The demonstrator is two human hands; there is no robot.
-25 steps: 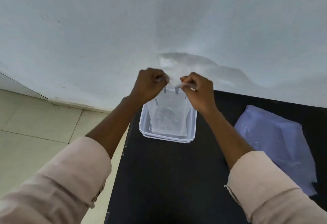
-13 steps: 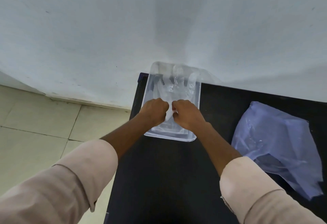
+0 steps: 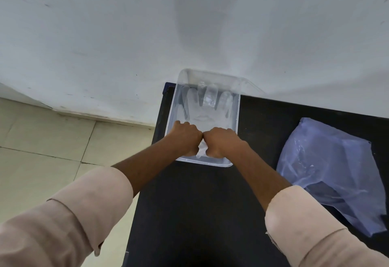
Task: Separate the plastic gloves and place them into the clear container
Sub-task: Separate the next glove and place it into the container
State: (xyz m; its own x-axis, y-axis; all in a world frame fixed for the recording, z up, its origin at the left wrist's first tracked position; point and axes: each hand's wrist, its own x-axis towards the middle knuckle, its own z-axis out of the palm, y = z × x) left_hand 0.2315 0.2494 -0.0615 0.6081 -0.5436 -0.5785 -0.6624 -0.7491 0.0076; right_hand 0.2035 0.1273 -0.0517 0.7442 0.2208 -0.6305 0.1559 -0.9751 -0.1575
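Both fists sit side by side, knuckles touching, over the near end of the clear container (image 3: 236, 115) on the black table (image 3: 200, 214). The left hand (image 3: 186, 138) and right hand (image 3: 221, 142) clench the cuff of a plastic glove (image 3: 205, 106), which lies flat inside, fingers pointing far. A blue bag (image 3: 332, 169) lies to the right.

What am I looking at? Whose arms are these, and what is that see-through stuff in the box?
A person wears a camera on their head, so you see their own two arms from above. The left hand and right hand are closed side by side, pinching the cuff of a thin plastic glove. The glove lies flat in a clear container with its fingers pointing toward the white wall. The container sits on a black table. To the right lies a bluish plastic bag. The tiled floor shows on the left.
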